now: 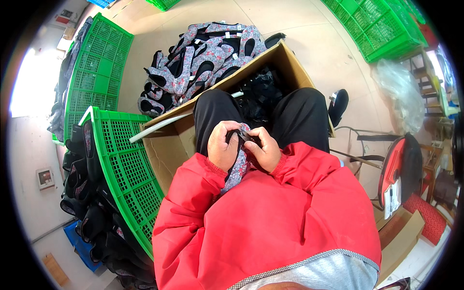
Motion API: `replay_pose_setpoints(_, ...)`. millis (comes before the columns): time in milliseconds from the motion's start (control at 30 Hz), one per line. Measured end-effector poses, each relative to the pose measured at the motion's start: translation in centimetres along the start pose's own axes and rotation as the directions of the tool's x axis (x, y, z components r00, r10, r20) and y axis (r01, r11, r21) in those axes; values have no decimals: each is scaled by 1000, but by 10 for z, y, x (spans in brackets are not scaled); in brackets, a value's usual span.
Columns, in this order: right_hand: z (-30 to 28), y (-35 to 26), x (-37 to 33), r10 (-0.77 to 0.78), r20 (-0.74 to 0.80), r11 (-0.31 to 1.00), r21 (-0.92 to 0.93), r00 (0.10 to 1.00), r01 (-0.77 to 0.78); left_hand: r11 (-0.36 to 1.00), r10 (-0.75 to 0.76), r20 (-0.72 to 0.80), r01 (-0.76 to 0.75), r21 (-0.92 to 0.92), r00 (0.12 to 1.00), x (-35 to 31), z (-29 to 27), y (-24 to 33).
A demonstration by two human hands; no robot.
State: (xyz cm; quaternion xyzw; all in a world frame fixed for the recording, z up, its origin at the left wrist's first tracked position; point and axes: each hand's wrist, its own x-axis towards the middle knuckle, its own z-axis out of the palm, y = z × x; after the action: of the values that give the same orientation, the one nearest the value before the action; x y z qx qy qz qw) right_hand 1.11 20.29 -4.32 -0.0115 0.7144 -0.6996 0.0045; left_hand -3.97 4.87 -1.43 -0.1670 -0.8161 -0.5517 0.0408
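Observation:
Above my lap, both hands are closed on one floral fabric shoe (pixel 238 170), grey with red flowers and a black edge. My left hand (pixel 223 149) grips its left side, with fingers curled and the thumb near the top. My right hand (pixel 265 152) pinches the dark edge at the upper end, the thumb pressed inward. The fingertips nearly meet there, so details of the grip are partly hidden. Beyond my knees, a large pile of similar floral shoes (pixel 208 58) with black linings lies on the floor.
An open cardboard box (pixel 166 153) holding black material (pixel 261 94) stands around my legs, a white tube (pixel 159 127) across it. Green crates (pixel 128 169) with black shoes (pixel 82 188) stand left. A single black shoe (pixel 338 106), clear plastic bag (pixel 398 92) and green crate (pixel 372 31) are right.

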Motion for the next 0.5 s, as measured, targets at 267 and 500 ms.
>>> replay_pose_setpoints(267, 2, 1, 2, -40, -22, 995, -87, 999, 37, 999, 24, -22, -24, 36, 999, 0, 2, 1)
replay_pose_setpoints(500, 2, 2, 1, -35, -19, 996, -88, 999, 33, 998, 22, -21, -21, 57, 1000, -1, 3, -1)
